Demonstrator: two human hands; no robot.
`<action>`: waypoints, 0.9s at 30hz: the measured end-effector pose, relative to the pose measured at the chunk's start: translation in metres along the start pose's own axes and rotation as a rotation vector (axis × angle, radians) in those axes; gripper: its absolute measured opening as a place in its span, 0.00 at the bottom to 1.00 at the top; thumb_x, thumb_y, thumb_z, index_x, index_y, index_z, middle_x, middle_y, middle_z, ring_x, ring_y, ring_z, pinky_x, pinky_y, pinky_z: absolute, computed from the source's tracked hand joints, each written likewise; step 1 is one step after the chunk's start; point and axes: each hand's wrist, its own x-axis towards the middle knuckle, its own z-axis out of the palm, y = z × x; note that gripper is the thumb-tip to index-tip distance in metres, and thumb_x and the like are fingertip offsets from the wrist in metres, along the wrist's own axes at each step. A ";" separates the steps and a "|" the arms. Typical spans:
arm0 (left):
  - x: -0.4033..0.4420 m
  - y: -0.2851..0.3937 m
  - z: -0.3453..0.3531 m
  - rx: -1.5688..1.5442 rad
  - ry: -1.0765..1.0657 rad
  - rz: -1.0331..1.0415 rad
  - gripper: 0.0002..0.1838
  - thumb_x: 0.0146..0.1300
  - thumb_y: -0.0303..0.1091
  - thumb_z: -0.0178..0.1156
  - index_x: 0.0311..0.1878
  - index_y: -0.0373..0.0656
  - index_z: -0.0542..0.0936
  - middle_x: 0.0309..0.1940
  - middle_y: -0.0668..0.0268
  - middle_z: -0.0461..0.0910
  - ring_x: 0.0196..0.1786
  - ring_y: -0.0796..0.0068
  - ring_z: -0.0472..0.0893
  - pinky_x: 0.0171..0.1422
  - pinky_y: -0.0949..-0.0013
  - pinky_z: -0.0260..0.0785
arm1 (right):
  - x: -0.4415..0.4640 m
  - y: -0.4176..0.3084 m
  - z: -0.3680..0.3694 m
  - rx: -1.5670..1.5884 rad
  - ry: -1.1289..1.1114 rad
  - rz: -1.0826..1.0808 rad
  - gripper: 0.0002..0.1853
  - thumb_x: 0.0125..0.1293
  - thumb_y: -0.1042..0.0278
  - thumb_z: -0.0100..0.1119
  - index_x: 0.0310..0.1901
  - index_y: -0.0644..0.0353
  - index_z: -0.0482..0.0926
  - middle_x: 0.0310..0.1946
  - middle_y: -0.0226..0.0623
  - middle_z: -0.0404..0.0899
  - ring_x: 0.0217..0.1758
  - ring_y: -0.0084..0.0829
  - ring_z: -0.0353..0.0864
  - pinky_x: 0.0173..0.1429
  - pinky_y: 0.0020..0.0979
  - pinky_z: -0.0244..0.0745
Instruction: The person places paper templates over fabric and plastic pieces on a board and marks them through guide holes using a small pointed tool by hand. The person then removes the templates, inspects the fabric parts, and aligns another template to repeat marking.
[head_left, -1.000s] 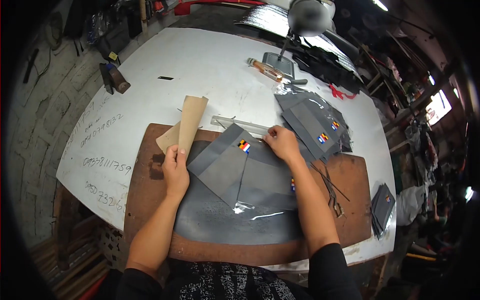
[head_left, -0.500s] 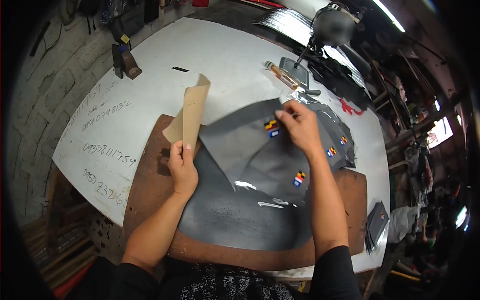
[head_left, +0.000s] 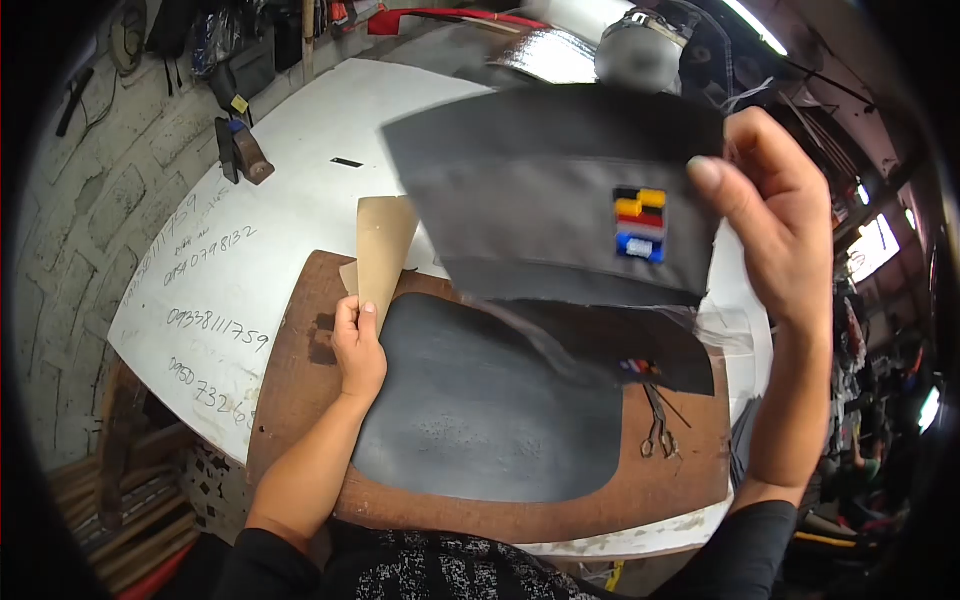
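Note:
My right hand (head_left: 775, 215) pinches the right edge of a dark grey fabric piece (head_left: 530, 190), lifted well above the table. An embroidered emblem (head_left: 640, 225) in black, yellow, red, white and blue shows beside my thumb. Below the fabric, clear plastic and another dark piece with a similar emblem (head_left: 640, 368) show; whether they hang from it I cannot tell. My left hand (head_left: 360, 350) grips the lower end of a tan paper sheet (head_left: 385, 245), folded or curled upright. Under both hands lies a rounded black mat (head_left: 490, 400) on a brown board (head_left: 290, 340).
Scissors (head_left: 657, 430) lie on the board's right side. The white table (head_left: 210, 300) carries handwritten numbers at left, a small black strip (head_left: 347, 162) and a brown tool like a hand plane (head_left: 250, 155). A round lamp head (head_left: 640, 55) stands at the back.
My right hand has raised the grey fabric up and to the right, closer to the camera, uncovering more mat and the scissors. My left hand keeps the tan paper, now turned slightly.

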 end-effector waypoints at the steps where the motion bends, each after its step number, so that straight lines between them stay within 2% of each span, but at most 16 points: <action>1: 0.000 -0.002 0.001 -0.007 -0.009 0.010 0.07 0.77 0.32 0.55 0.46 0.37 0.76 0.33 0.69 0.76 0.35 0.81 0.71 0.41 0.71 0.67 | -0.009 -0.005 0.007 -0.050 0.014 -0.003 0.09 0.71 0.69 0.67 0.37 0.62 0.76 0.29 0.23 0.69 0.33 0.14 0.67 0.37 0.21 0.64; 3: -0.001 -0.010 -0.003 -0.041 -0.029 -0.066 0.07 0.77 0.32 0.55 0.46 0.37 0.76 0.34 0.67 0.77 0.36 0.79 0.73 0.42 0.70 0.69 | -0.041 0.002 0.043 -0.102 0.023 -0.026 0.11 0.67 0.65 0.69 0.36 0.62 0.79 0.26 0.30 0.75 0.28 0.19 0.72 0.33 0.26 0.68; 4: 0.000 -0.016 -0.005 -0.057 -0.030 -0.104 0.07 0.77 0.32 0.56 0.46 0.37 0.76 0.34 0.66 0.77 0.36 0.78 0.74 0.43 0.69 0.69 | -0.061 0.014 0.072 0.182 -0.033 0.049 0.08 0.67 0.67 0.68 0.37 0.60 0.80 0.24 0.30 0.76 0.26 0.19 0.72 0.31 0.26 0.67; 6: 0.006 -0.028 -0.004 0.348 0.044 0.391 0.08 0.76 0.32 0.57 0.46 0.37 0.78 0.36 0.63 0.81 0.38 0.76 0.77 0.47 0.69 0.72 | -0.102 0.027 0.131 0.570 -0.238 0.342 0.08 0.71 0.67 0.67 0.39 0.58 0.77 0.24 0.23 0.73 0.26 0.12 0.66 0.29 0.22 0.61; 8: 0.009 -0.034 -0.004 -0.102 0.002 -0.036 0.09 0.76 0.34 0.58 0.47 0.36 0.78 0.36 0.65 0.82 0.39 0.79 0.77 0.48 0.70 0.72 | -0.132 0.038 0.193 1.052 -0.256 0.410 0.08 0.75 0.68 0.64 0.40 0.57 0.73 0.24 0.16 0.65 0.26 0.10 0.59 0.29 0.20 0.55; 11: 0.014 -0.050 -0.006 -0.078 -0.017 -0.013 0.10 0.77 0.36 0.58 0.48 0.37 0.79 0.37 0.67 0.82 0.39 0.81 0.76 0.47 0.71 0.72 | -0.155 0.036 0.214 1.119 -0.364 0.553 0.09 0.76 0.69 0.63 0.41 0.58 0.71 0.26 0.14 0.61 0.28 0.09 0.56 0.30 0.20 0.53; 13: 0.013 -0.049 -0.010 -0.030 -0.066 -0.069 0.11 0.76 0.36 0.58 0.48 0.36 0.79 0.38 0.66 0.83 0.40 0.78 0.78 0.48 0.70 0.73 | -0.156 0.032 0.197 1.138 -0.221 0.593 0.08 0.76 0.71 0.62 0.42 0.58 0.71 0.25 0.15 0.61 0.28 0.09 0.56 0.30 0.20 0.53; 14: 0.007 -0.052 0.002 -0.047 0.105 0.008 0.11 0.76 0.35 0.58 0.49 0.36 0.79 0.38 0.65 0.83 0.40 0.77 0.79 0.49 0.69 0.73 | -0.158 0.030 0.191 1.150 -0.148 0.616 0.08 0.76 0.71 0.62 0.42 0.58 0.71 0.25 0.15 0.60 0.28 0.09 0.57 0.30 0.20 0.53; 15: -0.002 -0.062 0.023 -0.064 0.275 0.087 0.11 0.76 0.35 0.58 0.49 0.36 0.79 0.38 0.64 0.84 0.41 0.76 0.79 0.49 0.68 0.73 | -0.160 0.027 0.190 1.005 0.107 0.435 0.06 0.75 0.74 0.62 0.43 0.61 0.73 0.26 0.17 0.64 0.27 0.10 0.60 0.30 0.20 0.57; 16: 0.000 -0.031 0.009 0.067 0.099 0.154 0.11 0.76 0.36 0.58 0.49 0.35 0.79 0.38 0.62 0.84 0.41 0.74 0.80 0.49 0.67 0.73 | -0.171 0.033 0.189 0.786 0.319 0.314 0.06 0.72 0.76 0.63 0.44 0.64 0.75 0.29 0.21 0.68 0.29 0.13 0.65 0.33 0.20 0.63; 17: 0.002 0.002 -0.004 0.182 -0.070 0.240 0.12 0.76 0.36 0.58 0.49 0.35 0.79 0.38 0.60 0.85 0.41 0.71 0.82 0.50 0.66 0.74 | -0.170 0.033 0.177 0.358 0.550 0.050 0.05 0.71 0.76 0.63 0.44 0.66 0.76 0.34 0.30 0.76 0.35 0.18 0.72 0.40 0.22 0.69; 18: 0.005 -0.019 -0.004 0.082 -0.136 -0.070 0.12 0.76 0.37 0.58 0.48 0.36 0.79 0.34 0.59 0.83 0.38 0.72 0.80 0.48 0.66 0.73 | -0.176 0.043 0.176 0.250 0.736 -0.054 0.08 0.71 0.76 0.61 0.47 0.67 0.75 0.40 0.38 0.78 0.39 0.21 0.75 0.46 0.28 0.73; 19: 0.002 -0.005 -0.002 0.160 -0.156 -0.051 0.12 0.77 0.37 0.58 0.46 0.36 0.79 0.32 0.60 0.82 0.36 0.73 0.79 0.45 0.66 0.72 | -0.163 0.038 0.163 0.305 0.796 -0.129 0.10 0.75 0.70 0.58 0.51 0.64 0.71 0.52 0.41 0.79 0.55 0.28 0.78 0.65 0.33 0.72; 22: -0.002 0.008 0.001 0.207 -0.172 0.005 0.12 0.77 0.37 0.57 0.44 0.37 0.79 0.28 0.63 0.79 0.32 0.74 0.75 0.40 0.66 0.69 | -0.129 0.046 0.151 0.459 1.144 -0.062 0.07 0.78 0.71 0.53 0.51 0.64 0.71 0.49 0.39 0.79 0.52 0.26 0.78 0.62 0.32 0.74; 24: -0.003 0.007 -0.001 0.194 -0.171 0.026 0.12 0.77 0.37 0.57 0.44 0.37 0.79 0.27 0.64 0.78 0.30 0.75 0.74 0.38 0.66 0.68 | -0.129 0.084 0.132 0.483 1.118 0.024 0.06 0.78 0.74 0.51 0.50 0.65 0.70 0.48 0.36 0.77 0.51 0.24 0.77 0.59 0.31 0.74; 27: -0.004 0.008 -0.001 0.183 -0.162 0.023 0.12 0.77 0.37 0.58 0.44 0.37 0.79 0.26 0.64 0.77 0.29 0.75 0.73 0.37 0.65 0.68 | -0.115 0.138 0.097 0.520 1.265 0.270 0.08 0.80 0.66 0.53 0.49 0.61 0.70 0.40 0.32 0.75 0.42 0.20 0.75 0.51 0.26 0.74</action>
